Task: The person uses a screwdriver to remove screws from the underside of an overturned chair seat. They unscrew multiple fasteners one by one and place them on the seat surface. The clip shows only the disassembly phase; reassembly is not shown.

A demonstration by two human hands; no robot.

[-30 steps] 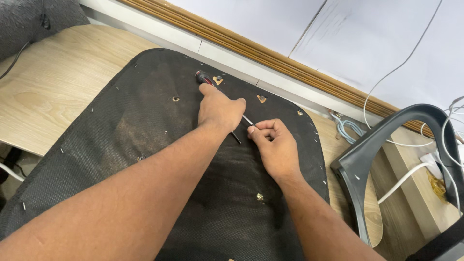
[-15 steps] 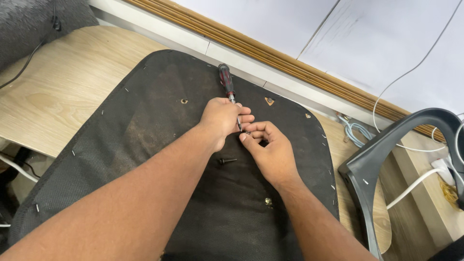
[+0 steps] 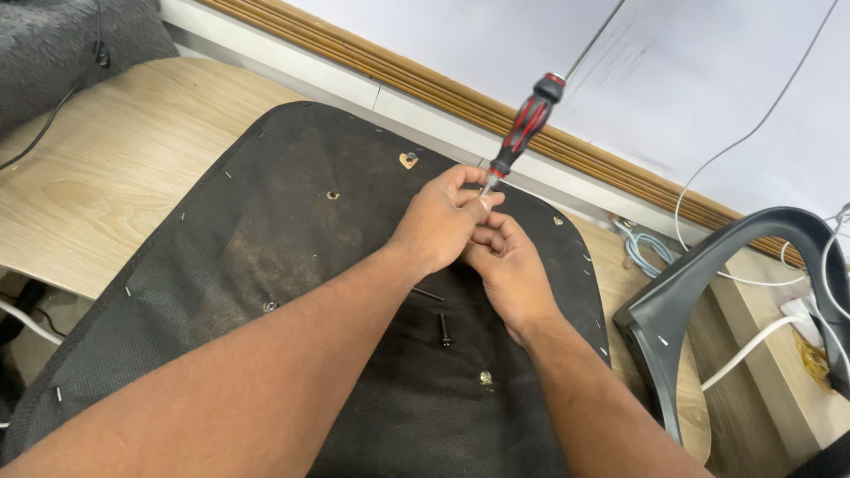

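A red-and-black screwdriver (image 3: pixel 526 124) was gripped by its shaft in the pinched fingers of the left hand (image 3: pixel 440 221), handle tilted up and away towards the wall. The right hand (image 3: pixel 506 265) was curled closed against the left, just under the shaft; what its fingers pinched could not be told. Both hands were held over the black fabric underside of a seat (image 3: pixel 292 265) lying on the wooden table (image 3: pixel 106 168). A black bolt (image 3: pixel 444 329) lay loose on the fabric below the hands. A dark armrest (image 3: pixel 708 274) stood to the right.

screwdriver (image 3: pixel 524 126) | red-black handle | tilted, handle up-right | shaft pinched above black seat underside (image 3: pixel 292 230)
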